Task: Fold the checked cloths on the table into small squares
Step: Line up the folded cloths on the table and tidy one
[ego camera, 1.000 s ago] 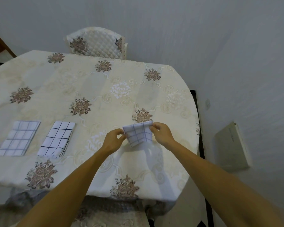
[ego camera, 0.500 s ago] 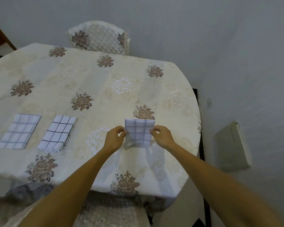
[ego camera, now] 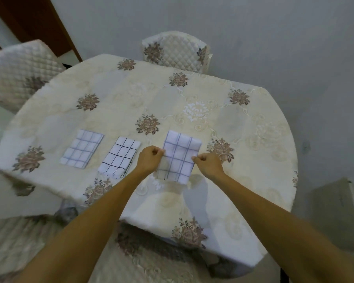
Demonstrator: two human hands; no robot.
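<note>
- My left hand (ego camera: 149, 159) is pinching the left edge of the checked cloth (ego camera: 179, 156), and my right hand (ego camera: 207, 163) is pinching its right edge.
- It is lying flat on the table (ego camera: 243, 150).
- A black-lined cloth (ego camera: 121, 157) and a pale-lined cloth (ego camera: 82, 151) are lying folded to its left.

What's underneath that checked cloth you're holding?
The cloth, pinched at its sides by the left hand and the right hand, seems to lie on the flowered tablecloth. Whatever is directly beneath it is covered.
</note>
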